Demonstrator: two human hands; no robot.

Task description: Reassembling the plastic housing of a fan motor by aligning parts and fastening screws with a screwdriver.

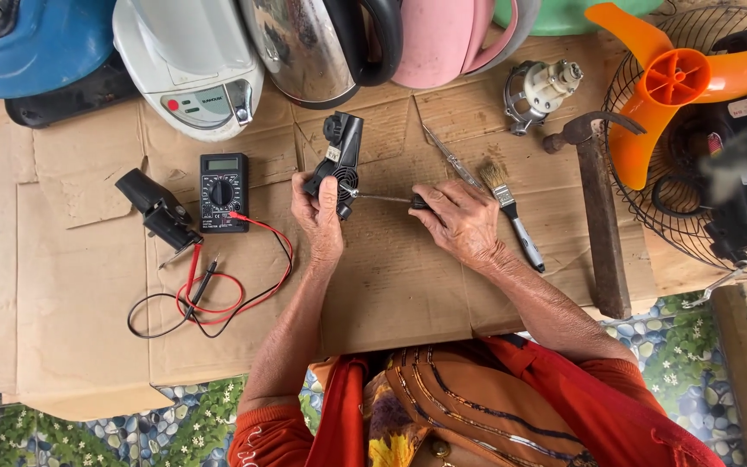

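My left hand (320,216) grips a small black plastic appliance part (339,154) with a round vent, held upright over the cardboard sheet (391,277). My right hand (458,220) is closed on the dark handle of a screwdriver (386,198). Its thin metal shaft runs left and its tip touches the side of the black part, just above my left thumb.
A black multimeter (222,190) with red and black leads (218,294) and a black casing piece (156,207) lie to the left. A paintbrush (512,212), tweezers (451,160), a hammer (603,216), a small motor (542,91) and an orange-bladed fan (693,104) sit on the right. Kettles and cookers line the far edge.
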